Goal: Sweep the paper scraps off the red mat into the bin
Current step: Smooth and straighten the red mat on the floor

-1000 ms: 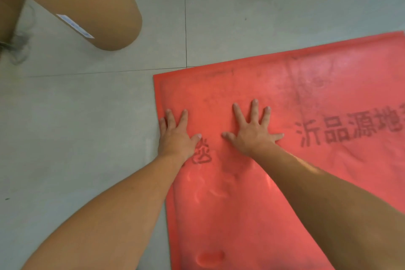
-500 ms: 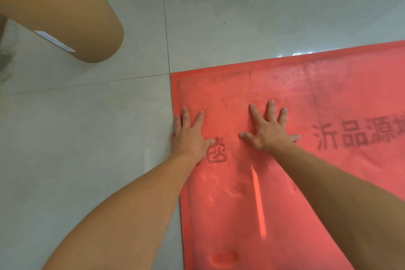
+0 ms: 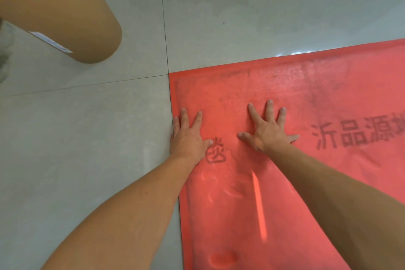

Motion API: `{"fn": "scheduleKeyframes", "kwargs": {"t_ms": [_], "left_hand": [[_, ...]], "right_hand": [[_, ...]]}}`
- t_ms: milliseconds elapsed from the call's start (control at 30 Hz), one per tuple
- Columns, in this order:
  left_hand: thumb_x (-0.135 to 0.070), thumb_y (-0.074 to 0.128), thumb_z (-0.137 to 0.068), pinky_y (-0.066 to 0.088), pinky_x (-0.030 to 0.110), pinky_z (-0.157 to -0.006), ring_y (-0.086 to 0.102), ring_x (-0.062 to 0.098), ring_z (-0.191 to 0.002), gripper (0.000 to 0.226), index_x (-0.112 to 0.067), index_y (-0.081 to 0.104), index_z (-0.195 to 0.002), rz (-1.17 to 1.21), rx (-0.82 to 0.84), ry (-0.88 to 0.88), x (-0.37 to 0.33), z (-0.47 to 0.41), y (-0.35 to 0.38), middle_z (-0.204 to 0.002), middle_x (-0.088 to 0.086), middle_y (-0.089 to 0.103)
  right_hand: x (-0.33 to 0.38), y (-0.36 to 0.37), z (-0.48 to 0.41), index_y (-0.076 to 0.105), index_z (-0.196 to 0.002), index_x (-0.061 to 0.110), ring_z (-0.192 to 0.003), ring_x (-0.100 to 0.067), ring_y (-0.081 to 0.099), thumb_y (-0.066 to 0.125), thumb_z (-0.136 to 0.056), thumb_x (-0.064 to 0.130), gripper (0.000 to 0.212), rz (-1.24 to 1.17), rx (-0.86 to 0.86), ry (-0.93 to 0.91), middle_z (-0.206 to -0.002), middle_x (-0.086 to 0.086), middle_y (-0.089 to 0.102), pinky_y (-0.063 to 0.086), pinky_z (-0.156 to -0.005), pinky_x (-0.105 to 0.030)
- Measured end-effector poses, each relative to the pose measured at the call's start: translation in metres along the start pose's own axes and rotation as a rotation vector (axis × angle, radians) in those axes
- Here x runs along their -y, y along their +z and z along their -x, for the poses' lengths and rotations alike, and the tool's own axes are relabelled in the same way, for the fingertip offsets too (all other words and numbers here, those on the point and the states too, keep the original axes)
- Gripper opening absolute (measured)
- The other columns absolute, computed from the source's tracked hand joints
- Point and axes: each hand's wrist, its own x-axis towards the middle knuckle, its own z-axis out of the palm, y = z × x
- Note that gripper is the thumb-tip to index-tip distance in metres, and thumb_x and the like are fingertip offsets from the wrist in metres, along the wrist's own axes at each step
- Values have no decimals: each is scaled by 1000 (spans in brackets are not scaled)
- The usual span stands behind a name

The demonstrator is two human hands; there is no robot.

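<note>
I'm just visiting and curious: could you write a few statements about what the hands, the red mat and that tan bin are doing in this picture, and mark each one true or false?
1. Both hands lie flat, fingers spread, on the red mat. True: the left hand and the right hand both press palm down.
2. The left hand is at the mat's left edge. True.
3. The right hand holds a paper scrap. False: it is open and empty, and no scraps show on the mat.
4. The tan bin stands on the mat. False: it is on the grey tiled floor, up and to the left of the mat's corner.
5. Dark printed characters show on the mat. True.
</note>
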Motion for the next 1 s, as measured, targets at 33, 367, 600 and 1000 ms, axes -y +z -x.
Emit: {"fn": "scheduleKeyframes", "kwargs": {"t_ms": [33,367,600,1000], "left_hand": [[-51,63,-86,12,42,-122,-9,31,-151,91,-39,3,-154,-3,0,-4,0,0,0,-163,4,-19],[-53,63,-86,16,44,-121,-9,30,-151,93,-41,1,-154,-20,39,-15,-1,1,-5,-163,2,-19],[-57,61,-86,24,49,-117,-8,27,-151,94,-45,-4,-153,-86,94,-40,-3,0,-11,-163,-2,-21],[-48,66,-86,15,39,-120,-9,31,-151,96,-37,0,-155,-140,115,15,-5,-5,-20,-163,9,-16]], "right_hand": [[0,1,0,-5,-146,58,-145,-31,-26,59,-81,66,92,-3,1,-1,-157,12,-31,16,-94,-85],[1,4,1,-8,-145,58,-144,-30,-28,58,-82,66,92,-1,-7,1,-155,12,-33,15,-94,-85],[1,2,0,-5,-145,59,-145,-30,-26,61,-81,65,92,-11,-11,7,-156,13,-31,15,-95,-85],[48,-19,-11,0,-150,48,-145,-31,-27,59,-87,55,86,61,-155,-278,-160,2,-25,8,-102,-80]]}}
